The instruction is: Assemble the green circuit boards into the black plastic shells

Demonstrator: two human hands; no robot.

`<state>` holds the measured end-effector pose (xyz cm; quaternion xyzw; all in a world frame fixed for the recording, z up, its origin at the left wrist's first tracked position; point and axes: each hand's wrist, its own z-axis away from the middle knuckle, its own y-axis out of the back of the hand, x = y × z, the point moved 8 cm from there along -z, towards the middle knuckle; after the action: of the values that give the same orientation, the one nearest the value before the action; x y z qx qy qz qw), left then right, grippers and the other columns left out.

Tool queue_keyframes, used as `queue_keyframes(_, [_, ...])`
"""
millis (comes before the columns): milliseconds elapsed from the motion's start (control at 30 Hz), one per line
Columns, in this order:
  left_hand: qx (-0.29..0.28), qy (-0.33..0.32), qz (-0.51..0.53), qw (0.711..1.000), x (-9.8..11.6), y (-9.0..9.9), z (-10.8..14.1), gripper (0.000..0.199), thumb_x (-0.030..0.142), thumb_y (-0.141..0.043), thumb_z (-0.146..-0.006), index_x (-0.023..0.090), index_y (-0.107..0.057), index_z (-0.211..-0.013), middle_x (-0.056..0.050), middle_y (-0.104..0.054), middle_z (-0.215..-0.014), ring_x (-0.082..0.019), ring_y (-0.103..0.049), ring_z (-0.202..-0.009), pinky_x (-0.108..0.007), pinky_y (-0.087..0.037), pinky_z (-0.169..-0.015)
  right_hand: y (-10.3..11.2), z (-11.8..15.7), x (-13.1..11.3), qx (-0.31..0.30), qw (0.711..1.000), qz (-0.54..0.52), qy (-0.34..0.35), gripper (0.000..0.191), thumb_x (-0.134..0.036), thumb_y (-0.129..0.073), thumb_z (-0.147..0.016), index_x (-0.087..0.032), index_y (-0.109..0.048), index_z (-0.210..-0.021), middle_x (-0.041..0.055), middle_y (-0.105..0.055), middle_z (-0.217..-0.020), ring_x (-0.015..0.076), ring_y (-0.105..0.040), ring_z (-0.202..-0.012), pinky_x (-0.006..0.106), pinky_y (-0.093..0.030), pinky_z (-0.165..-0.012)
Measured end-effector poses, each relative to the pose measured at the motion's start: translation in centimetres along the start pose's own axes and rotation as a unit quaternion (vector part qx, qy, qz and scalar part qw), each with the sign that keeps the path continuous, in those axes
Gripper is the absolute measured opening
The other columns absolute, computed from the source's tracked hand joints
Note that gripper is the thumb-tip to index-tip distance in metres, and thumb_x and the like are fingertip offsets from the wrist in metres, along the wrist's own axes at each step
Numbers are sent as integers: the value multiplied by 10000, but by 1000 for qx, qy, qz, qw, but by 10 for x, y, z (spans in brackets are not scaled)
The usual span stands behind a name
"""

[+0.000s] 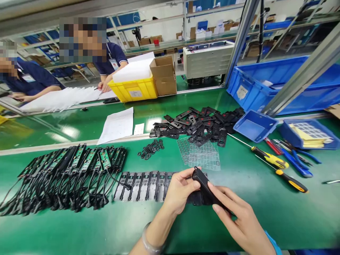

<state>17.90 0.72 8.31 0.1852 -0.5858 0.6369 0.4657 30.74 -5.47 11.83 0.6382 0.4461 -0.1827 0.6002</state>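
Between both hands is a long black plastic housing (205, 187), tilted down to the right. My left hand (179, 189) pinches its upper end between thumb and fingers. Around the lower part, my right hand (235, 209) is closed with its fingers along the side. Behind my left hand lies a row of black casing halves (143, 184), partly covered by the hands. To the left, green circuit boards in black casings (87, 159) are lined up with their black cables (66, 194) hanging toward me. Small black parts (151, 148) form a little pile behind the row.
A heap of black covers (199, 124) lies beyond clear sticker sheets (200, 154). On the right are yellow-black screwdrivers (273, 159), pliers (297, 159), blue trays (256, 125) and a large blue crate (281, 85). White paper (117, 124) lies farther back. Two people work across the bench, near a yellow bin (134, 90).
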Motion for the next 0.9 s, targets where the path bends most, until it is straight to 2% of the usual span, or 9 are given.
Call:
queue_keyframes(133, [-11,2,2,1000,6,0,3,459,251,-825,-626,166,-693,-1058,-91,-723,-981,-205,-664,-930,-292,-502,-854,-7,-3,5,3,999,31,11,470,-194,-447,-934,-340,-401,-1378,56,-524,-1110,138,-574,-844,231,-506,-720])
queue_keyframes(200, [6,-10,-3,1000,8,3,4,388,236,-804,-656,158,-701,-1022,-97,-721,-994,-226,-660,-961,-325,-496,-885,-10,-6,5,9,998,56,22,448,-206,-458,-930,-359,-434,-1351,57,-512,-1099,139,-556,-790,251,-499,-683])
queue_keyframes(333, [47,-34,-19,998,9,10,5,274,210,-765,-704,147,-707,-964,-89,-738,-904,-216,-682,-902,-335,-498,-891,-16,-11,12,-8,999,8,-38,385,-259,-426,-946,-279,-430,-1330,58,-561,-1078,175,-571,-931,275,-501,-779])
queue_keyframes(400, [47,-45,-17,998,9,9,7,269,209,-772,-693,150,-711,-949,-81,-742,-886,-222,-688,-886,-339,-510,-878,-16,-12,16,-13,996,-26,-79,261,-286,-425,-947,-239,-504,-1191,39,-601,-973,169,-589,-877,263,-500,-743])
queue_keyframes(467, [49,-60,-14,997,9,9,9,246,208,-781,-681,152,-719,-912,-67,-743,-855,-225,-696,-855,-343,-528,-855,-15,-12,16,-4,995,-31,-91,155,-306,-448,-936,-228,-547,-1027,18,-606,-864,161,-591,-764,257,-489,-661])
queue_keyframes(533, [52,-73,-13,996,9,10,11,219,204,-784,-676,153,-723,-880,-53,-742,-831,-225,-700,-833,-351,-542,-841,-11,-12,13,19,996,-22,-81,127,-303,-460,-929,-221,-552,-958,13,-598,-808,159,-585,-711,259,-475,-620])
queue_keyframes(700, [31,-94,-35,994,9,9,10,194,203,-759,-713,162,-717,-898,-48,-736,-860,-219,-693,-864,-357,-538,-866,-7,-9,8,84,996,19,-32,102,-250,-490,-917,-205,-569,-962,23,-580,-753,161,-584,-659,267,-469,-578])
queue_keyframes(800, [-7,-78,-35,996,3,1,7,357,251,-688,-795,203,-620,-1143,-73,-689,-1082,-232,-637,-1032,-385,-488,-947,-1,-4,5,149,986,71,12,274,-154,-491,-907,-210,-564,-1165,58,-607,-877,177,-616,-763,278,-504,-655])
queue_keyframes(900, [-18,-29,1,999,-11,-5,6,534,307,-595,-868,246,-380,-1353,-100,-630,-1194,-240,-592,-1111,-425,-471,-957,-1,2,-1,186,970,139,68,495,-46,-459,-889,-272,-481,-1329,113,-537,-1192,217,-583,-1025,320,-522,-795])
